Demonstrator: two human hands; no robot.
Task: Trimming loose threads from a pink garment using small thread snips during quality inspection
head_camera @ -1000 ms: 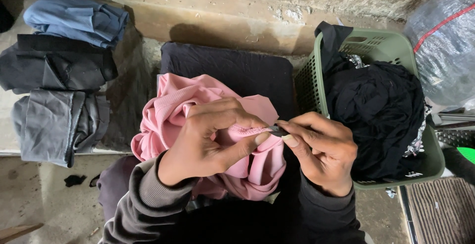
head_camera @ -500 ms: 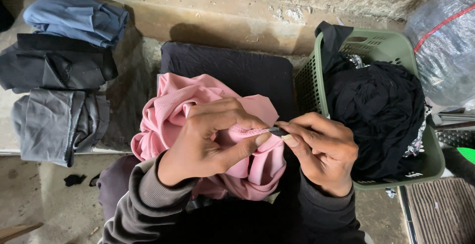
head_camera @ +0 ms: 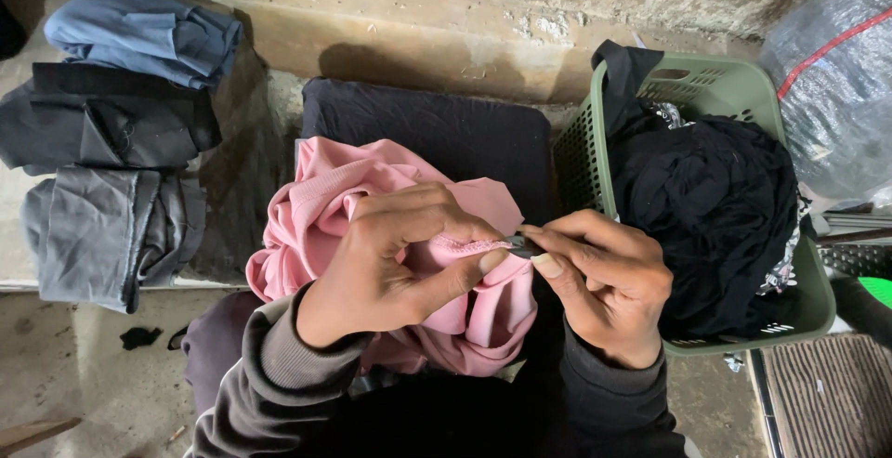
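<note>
A bunched pink garment [head_camera: 325, 198] lies in my lap over a dark flat cushion [head_camera: 437, 128]. My left hand [head_camera: 390, 263] grips a fold of the pink cloth, with a ribbed edge pinched between thumb and fingers. My right hand [head_camera: 604, 281] meets it at that edge, its fingertips pinched on a small thin metal tool [head_camera: 518, 244] that touches the cloth. Most of the tool is hidden by the fingers.
A green plastic basket [head_camera: 715, 86] holding black clothes [head_camera: 715, 198] stands at my right. Three folded garments, blue [head_camera: 139, 35], black [head_camera: 102, 128] and grey [head_camera: 107, 230], are stacked on the ledge at the left. A clear plastic bag [head_camera: 836, 96] sits at the far right.
</note>
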